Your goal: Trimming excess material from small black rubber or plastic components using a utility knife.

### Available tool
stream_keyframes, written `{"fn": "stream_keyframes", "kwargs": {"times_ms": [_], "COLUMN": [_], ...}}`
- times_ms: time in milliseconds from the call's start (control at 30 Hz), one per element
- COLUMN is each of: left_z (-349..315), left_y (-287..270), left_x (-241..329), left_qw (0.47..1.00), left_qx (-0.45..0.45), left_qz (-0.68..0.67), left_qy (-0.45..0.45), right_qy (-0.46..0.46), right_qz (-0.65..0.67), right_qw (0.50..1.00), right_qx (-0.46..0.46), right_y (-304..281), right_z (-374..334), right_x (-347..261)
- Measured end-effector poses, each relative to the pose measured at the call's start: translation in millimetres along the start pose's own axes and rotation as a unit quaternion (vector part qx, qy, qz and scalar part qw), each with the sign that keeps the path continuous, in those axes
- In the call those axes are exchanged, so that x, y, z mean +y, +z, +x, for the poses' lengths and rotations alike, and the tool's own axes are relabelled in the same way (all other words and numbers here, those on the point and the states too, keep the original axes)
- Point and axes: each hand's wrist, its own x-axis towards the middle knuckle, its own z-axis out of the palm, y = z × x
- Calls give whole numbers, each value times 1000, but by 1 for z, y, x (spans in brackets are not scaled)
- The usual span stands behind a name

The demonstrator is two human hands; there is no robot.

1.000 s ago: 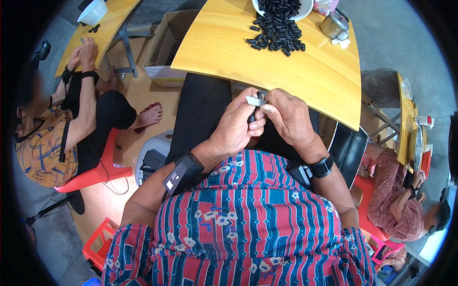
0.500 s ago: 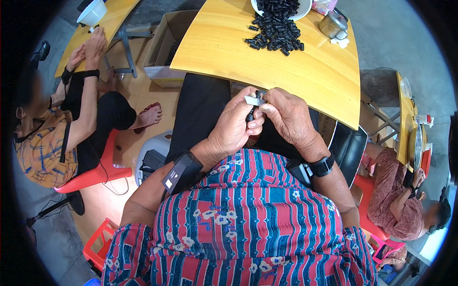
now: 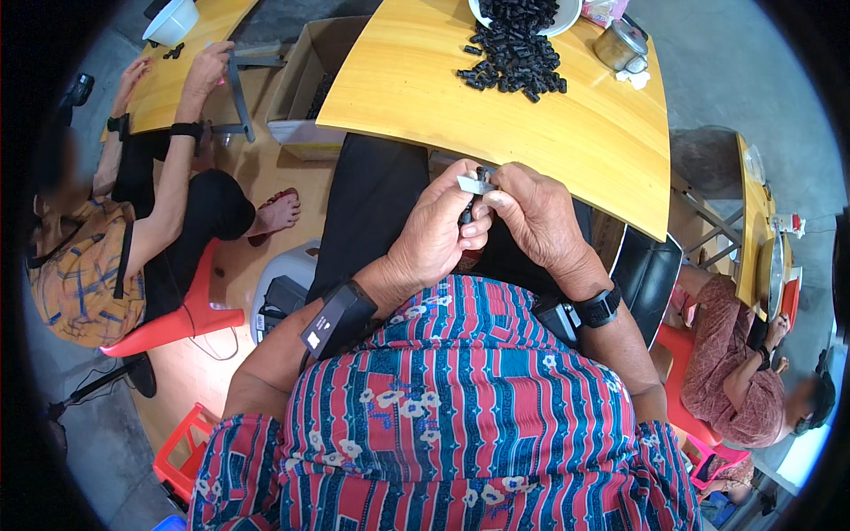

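Yellow table point(image 3: 407, 84) just beyond the grip

Farther out, black parts point(image 3: 513, 64) heaped in and before a white bowl point(image 3: 569, 18); out to the right, metal mug point(image 3: 617, 48), white tissue point(image 3: 635, 80), pink packet point(image 3: 602, 11).

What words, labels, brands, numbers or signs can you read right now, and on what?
None can be quoted.
Black wrist-worn box on the left forearm: pale marks, too small to read.
Pink package at the top edge: partly cut off, any print too blurred to read.
Metal blade in the right hand: no lettering discernible.
Black piece in the left hand: none discernible.
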Motion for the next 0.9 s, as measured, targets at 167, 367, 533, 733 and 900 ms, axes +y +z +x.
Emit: {"fn": "stream_keyframes", "kwargs": {"times_ms": [167,367,533,733,900], "left_z": [1,4,5,7,8], "left_y": [-7,-6,-5,-7,-5], "left_x": [1,5,8,8,8], "left_qw": [1000,998,996,999,999], "left_qx": [-28,-26,-21,-13,-8], "left_qz": [-11,-61,-79,-42,-27], "left_qy": [-7,-16,-20,-23,-17], "right_qy": [22,83,29,7,4], "right_qz": [10,213,107,8,-3], "right_qw": [1000,971,993,999,999], "right_qx": [7,70,44,31,38], "right_y": [2,4,3,2,2], "right_z": [1,-1,2,6,6], "right_x": [0,3,3,2,3]}}
